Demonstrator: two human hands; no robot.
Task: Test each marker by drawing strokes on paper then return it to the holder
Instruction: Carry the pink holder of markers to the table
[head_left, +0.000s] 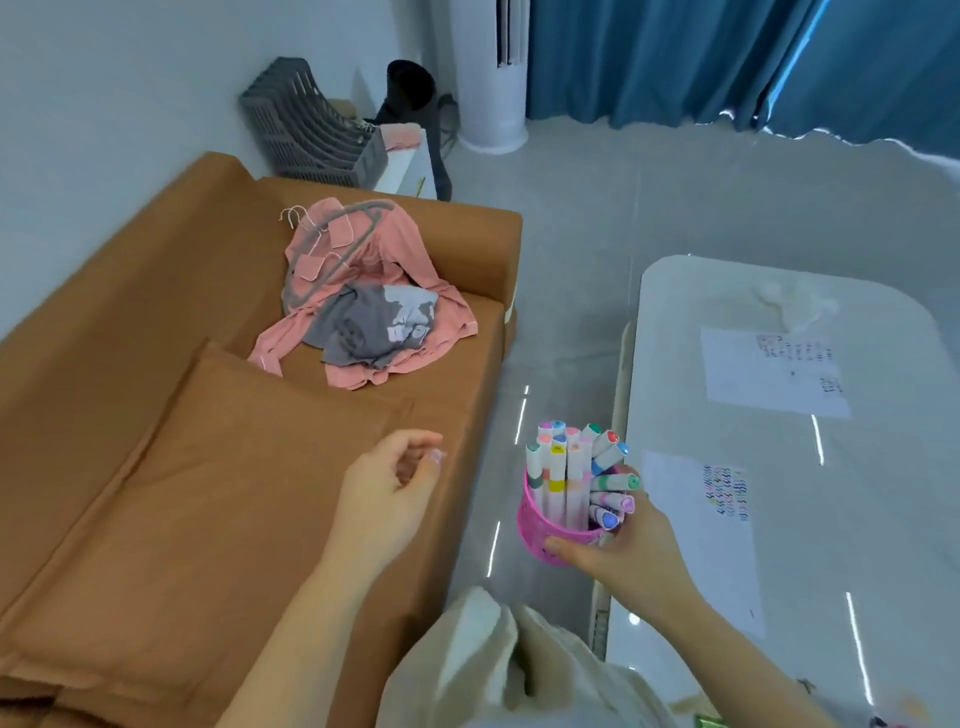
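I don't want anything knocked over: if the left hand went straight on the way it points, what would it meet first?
Probably the sofa's raised end. The left hand points between the clothes and the marker holder; depth is unclear.

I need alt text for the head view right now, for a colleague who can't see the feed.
The right hand grips a pink mesh holder full of markers at the white table's edge, near two sheets of paper marked with test strokes. The left hand hangs loosely curled, holding nothing, above a brown sofa.
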